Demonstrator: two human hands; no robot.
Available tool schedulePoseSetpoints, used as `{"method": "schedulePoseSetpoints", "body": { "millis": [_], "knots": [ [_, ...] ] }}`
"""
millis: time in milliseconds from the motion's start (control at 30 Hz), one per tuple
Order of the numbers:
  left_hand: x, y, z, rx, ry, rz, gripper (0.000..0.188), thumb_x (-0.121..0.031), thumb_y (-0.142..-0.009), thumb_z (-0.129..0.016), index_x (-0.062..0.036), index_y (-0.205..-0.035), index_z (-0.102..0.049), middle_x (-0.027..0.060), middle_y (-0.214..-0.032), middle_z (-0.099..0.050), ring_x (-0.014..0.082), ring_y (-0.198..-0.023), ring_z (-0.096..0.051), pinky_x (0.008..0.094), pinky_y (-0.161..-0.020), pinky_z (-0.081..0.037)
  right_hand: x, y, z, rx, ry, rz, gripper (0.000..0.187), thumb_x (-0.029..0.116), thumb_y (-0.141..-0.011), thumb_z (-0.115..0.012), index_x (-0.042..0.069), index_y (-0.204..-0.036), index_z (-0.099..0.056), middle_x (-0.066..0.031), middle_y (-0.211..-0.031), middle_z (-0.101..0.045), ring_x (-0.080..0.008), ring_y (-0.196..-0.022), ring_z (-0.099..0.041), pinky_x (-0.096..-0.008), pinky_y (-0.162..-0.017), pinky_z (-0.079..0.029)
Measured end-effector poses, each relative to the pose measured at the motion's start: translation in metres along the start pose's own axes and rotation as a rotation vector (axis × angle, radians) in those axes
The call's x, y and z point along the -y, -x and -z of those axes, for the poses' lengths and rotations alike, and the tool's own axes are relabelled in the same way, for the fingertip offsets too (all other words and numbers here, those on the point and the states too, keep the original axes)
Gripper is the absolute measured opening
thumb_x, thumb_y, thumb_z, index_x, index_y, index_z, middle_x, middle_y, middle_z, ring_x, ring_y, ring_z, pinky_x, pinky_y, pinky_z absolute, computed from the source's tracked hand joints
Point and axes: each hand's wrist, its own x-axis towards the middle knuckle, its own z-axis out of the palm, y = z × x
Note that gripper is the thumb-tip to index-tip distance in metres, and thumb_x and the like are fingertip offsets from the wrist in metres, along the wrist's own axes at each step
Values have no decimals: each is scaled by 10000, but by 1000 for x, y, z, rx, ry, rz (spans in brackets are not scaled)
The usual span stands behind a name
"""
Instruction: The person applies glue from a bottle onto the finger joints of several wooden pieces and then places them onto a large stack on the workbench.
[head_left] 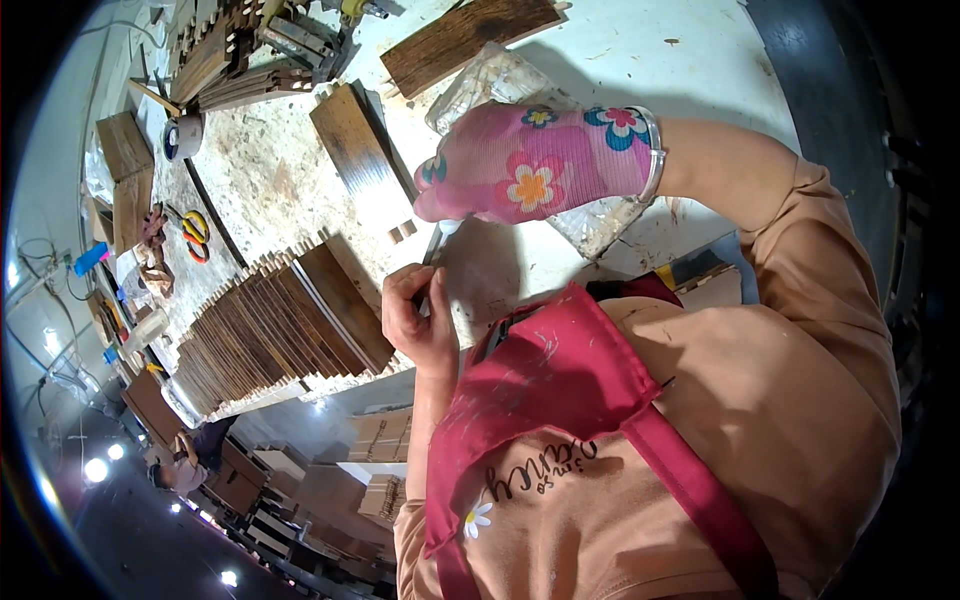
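Observation:
My bare left hand (418, 315) is closed, its fingers pinching the dark lower end of a thin, pale, blade-like tool (434, 246). Just above it, my right hand (540, 165), in a pink flowered glove, is curled with its fingertips turned down. A small white bit shows under those fingertips, at the upper end of the tool; what the glove grips is mostly hidden. Left of the glove lies a glossy brown wooden board (358, 145) with pale dowel-like pegs at its ends. Beneath the right wrist is a stained, plastic-wrapped block (595, 228).
A long row of upright brown boards (285, 325) stands left of my left hand. More boards (245, 60) are stacked at the far left, near a tape roll (183, 137) and scissors (196, 237). Another dark board (470, 42) lies at the back. A person (188, 465) is in the distance.

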Motion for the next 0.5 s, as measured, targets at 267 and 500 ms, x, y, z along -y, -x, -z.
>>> {"method": "schedulePoseSetpoints", "body": {
  "millis": [267, 500],
  "knots": [
    [-20, -15, 6, 64, -118, -138, 149, 85, -823, -626, 6, -949, -637, 99, -898, -612, 185, -770, -582, 264, -709, -471, -8, 6, -8, -96, -84, 65, 209, 78, -779, -624, 62, -965, -531, -115, -708, -558, -293, -642, -609, -378, -557, -480],
    [-14, -15, -1, 27, -135, -120, 186, 113, -804, -618, 5, -953, -647, 106, -888, -606, 206, -783, -585, 277, -694, -477, -14, 16, -11, -78, -266, -79, 315, 90, -838, -592, 136, -1148, -561, -73, -767, -600, -271, -616, -610, -378, -572, -494]
  ]
}}
